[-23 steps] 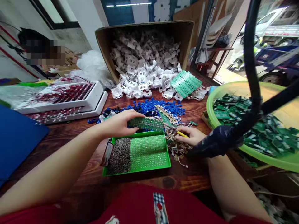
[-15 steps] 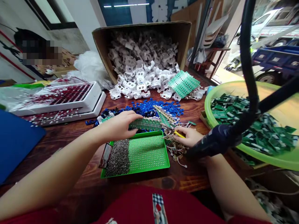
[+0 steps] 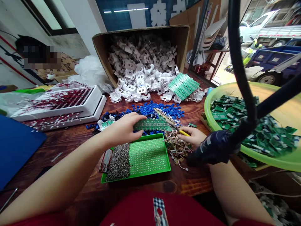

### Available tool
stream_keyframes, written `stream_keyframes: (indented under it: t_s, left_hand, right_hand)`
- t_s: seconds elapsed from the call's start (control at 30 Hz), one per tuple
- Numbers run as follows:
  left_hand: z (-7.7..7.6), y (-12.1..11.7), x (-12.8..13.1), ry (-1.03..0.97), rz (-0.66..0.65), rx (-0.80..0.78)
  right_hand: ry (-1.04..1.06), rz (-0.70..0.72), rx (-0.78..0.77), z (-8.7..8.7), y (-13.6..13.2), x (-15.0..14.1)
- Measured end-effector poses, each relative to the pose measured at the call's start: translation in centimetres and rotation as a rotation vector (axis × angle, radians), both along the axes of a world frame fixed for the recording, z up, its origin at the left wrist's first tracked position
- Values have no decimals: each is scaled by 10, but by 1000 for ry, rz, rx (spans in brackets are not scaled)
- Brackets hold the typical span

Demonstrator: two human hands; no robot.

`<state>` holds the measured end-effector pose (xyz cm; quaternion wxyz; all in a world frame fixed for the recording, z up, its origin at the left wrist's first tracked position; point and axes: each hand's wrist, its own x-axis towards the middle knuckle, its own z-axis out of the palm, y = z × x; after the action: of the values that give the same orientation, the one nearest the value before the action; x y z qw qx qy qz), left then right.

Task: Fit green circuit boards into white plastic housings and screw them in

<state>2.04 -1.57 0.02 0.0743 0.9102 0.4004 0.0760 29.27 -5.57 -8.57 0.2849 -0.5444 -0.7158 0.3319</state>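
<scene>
We found the green board strip [image 3: 152, 124] above the far edge of the green tray [image 3: 150, 157], held lengthwise from left to right. The left hand [image 3: 128, 127] had its left end between thumb and fingers, parted only by the strip's width. The right hand [image 3: 194, 135] had its fingers closed around the yellow-handled tool [image 3: 184, 133], whose dark tip pointed left at the strip's right end; we could not tell whether the two touched.

The tray, on the wooden worktop [image 3: 183, 183], bore small metal pieces [image 3: 117, 161] heaped at its left and a dotted pattern at its right. Right of it we noted a pile of wired boards [image 3: 177, 147]; beyond the strip, blue rings [image 3: 168, 110] lay scattered.

At the far side, white plastic parts [image 3: 141, 75] spilled from a tipped carton [image 3: 98, 42], with light-green sheets [image 3: 183, 86] resting on some. Green boards [image 3: 261, 135] filled part of a yellow-green basin [image 3: 277, 164] at right. At left, we recorded white trays [image 3: 96, 95] with red wires [image 3: 72, 95].
</scene>
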Motion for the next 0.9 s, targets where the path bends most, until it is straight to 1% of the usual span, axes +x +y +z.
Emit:
stream_keyframes:
  t_s: [0.07, 0.17, 0.23, 0.3, 0.4, 0.53, 0.63, 0.77, 0.9]
  left_hand:
    - [0, 5, -5, -131, 25, -161]
    - [-6, 12, -10, -310, 53, -377]
    - [-12, 17, -11, -379, 70, -454]
    - [-16, 20, -11, -396, 86, -478]
    - [-17, 23, -9, -352, 78, -424]
    - [-11, 23, -4, -199, 14, -239]
    - [-9, 25, 2, -132, -38, -146]
    - [-9, 26, 8, -85, -98, -82]
    - [-7, 23, 11, -62, -153, -55]
  right_hand:
    - [71, 26, -36, -1, -1, 4]
    - [139, 2, -66, -2, -3, 7]
    - [162, -33, -65, -2, -3, 8]
    - [172, -62, -50, -2, -1, 12]
    - [149, -98, -15, -2, 4, 22]
    - [87, -135, 31, -11, 7, 29]
    - [68, -117, 31, -17, 6, 30]
    - [65, -59, -16, -12, 1, 28]
    - [50, -40, -55, -5, -2, 26]
